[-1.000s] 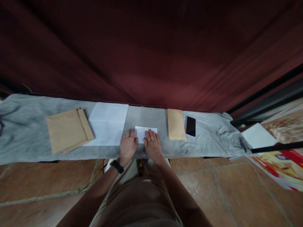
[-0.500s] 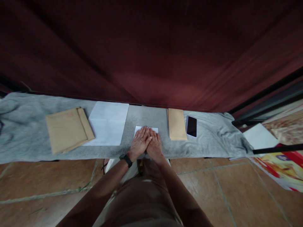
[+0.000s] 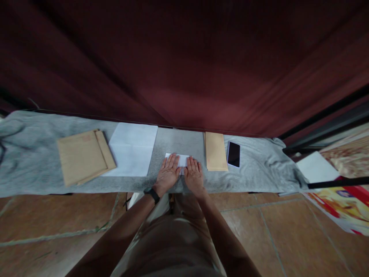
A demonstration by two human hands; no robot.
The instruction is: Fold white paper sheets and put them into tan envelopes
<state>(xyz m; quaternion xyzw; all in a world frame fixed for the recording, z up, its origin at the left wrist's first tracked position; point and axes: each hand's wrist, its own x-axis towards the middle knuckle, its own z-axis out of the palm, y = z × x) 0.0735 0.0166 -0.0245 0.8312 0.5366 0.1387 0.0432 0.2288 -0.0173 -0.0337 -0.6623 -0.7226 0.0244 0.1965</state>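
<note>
A small piece of folded white paper (image 3: 182,161) lies on the grey cloth in front of me, partly covered by my hands. My left hand (image 3: 168,171), with a dark watch on its wrist, rests flat on the paper's left part, fingers stretched forward. Flat on the right part lies my right hand (image 3: 193,175), its fingers also extended. A strip of the paper shows between the two hands. To the left are larger white sheets (image 3: 132,154) with a crease across them. Brown envelopes (image 3: 216,152) lie to the right of my right hand.
More brown envelopes (image 3: 82,157) overlap the white sheets at the left. A phone (image 3: 233,154) with a dark screen lies on the right. The grey cloth (image 3: 259,165) covers a narrow table against a dark red curtain (image 3: 184,77). Tiled floor (image 3: 248,231) shows below.
My hands were close together with thumbs overlapping on the paper. They have slid apart to its two sides, uncovering its middle.
</note>
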